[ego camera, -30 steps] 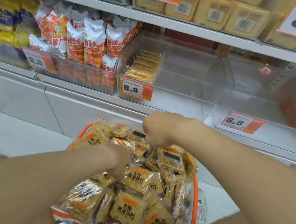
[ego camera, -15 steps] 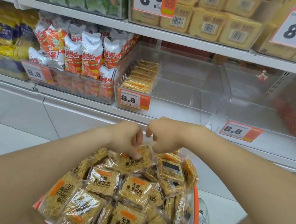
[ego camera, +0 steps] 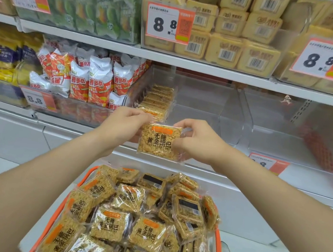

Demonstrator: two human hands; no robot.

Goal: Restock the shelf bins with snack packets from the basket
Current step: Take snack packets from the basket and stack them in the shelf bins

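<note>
A square packet of golden rice crackers (ego camera: pixel 159 141) hangs upright in front of the lower shelf, above the basket. My left hand (ego camera: pixel 124 125) pinches its upper left corner and my right hand (ego camera: pixel 197 140) pinches its upper right edge. Below them an orange-rimmed basket (ego camera: pixel 55 213) is heaped with several of the same packets (ego camera: pixel 129 226). Behind the held packet a clear shelf bin (ego camera: pixel 198 107) holds one row of the same packets (ego camera: pixel 157 100) along its left side.
A second clear bin (ego camera: pixel 289 133) stands to the right with an 8.8 price tag (ego camera: pixel 268 163). Left of the cracker bin is a bin of red and white snack bags (ego camera: pixel 90 81). The upper shelf (ego camera: pixel 192 61) carries green bags and yellow cake packs.
Both hands came up out of the basket with one packet and now hold it at the level of the lower shelf. The camera has tilted upward.
</note>
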